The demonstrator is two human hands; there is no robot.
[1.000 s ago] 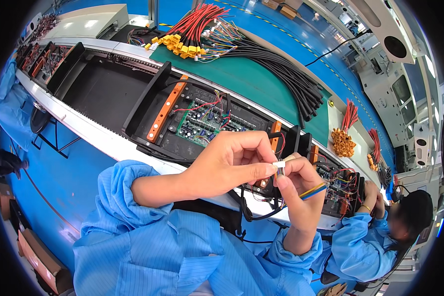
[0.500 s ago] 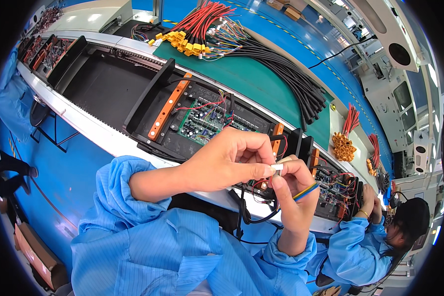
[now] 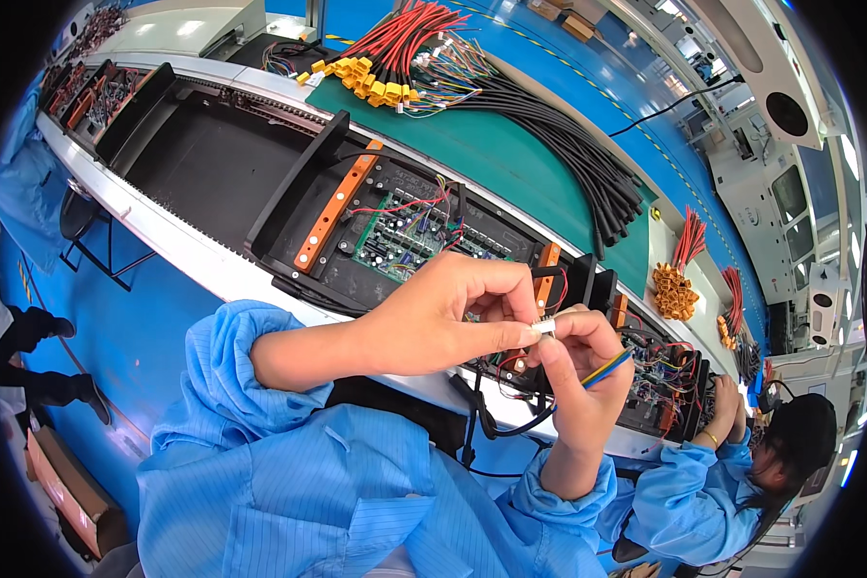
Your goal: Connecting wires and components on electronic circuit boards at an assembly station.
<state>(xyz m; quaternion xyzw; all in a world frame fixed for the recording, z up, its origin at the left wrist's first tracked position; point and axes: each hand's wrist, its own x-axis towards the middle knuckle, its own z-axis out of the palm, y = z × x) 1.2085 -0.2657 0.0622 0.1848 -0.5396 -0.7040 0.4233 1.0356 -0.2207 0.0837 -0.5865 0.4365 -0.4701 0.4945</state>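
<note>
Between both hands is a small white plug connector (image 3: 545,327). My left hand (image 3: 453,313) pinches its left side between thumb and forefinger. From the other side my right hand (image 3: 585,385) closes on the connector's wire end, and a bundle of blue, yellow and dark wires (image 3: 607,369) passes through its fingers. A black cable (image 3: 496,424) hangs below that hand. Behind my hands lies a green circuit board (image 3: 395,236) in a black tray, with an orange bar (image 3: 339,207) along its left side. My left hand covers part of the board.
On a green mat (image 3: 511,144) beyond the tray lie black cables (image 3: 568,159) with red wires and yellow connectors (image 3: 371,82). More orange-yellow connectors (image 3: 674,292) are bunched at the right. A co-worker in blue (image 3: 698,491) works close on my right. A stool (image 3: 79,217) stands at left.
Both hands keep hold of the connector, and the right hand has shifted slightly to the right. At the far left, a person's legs have moved further into view.
</note>
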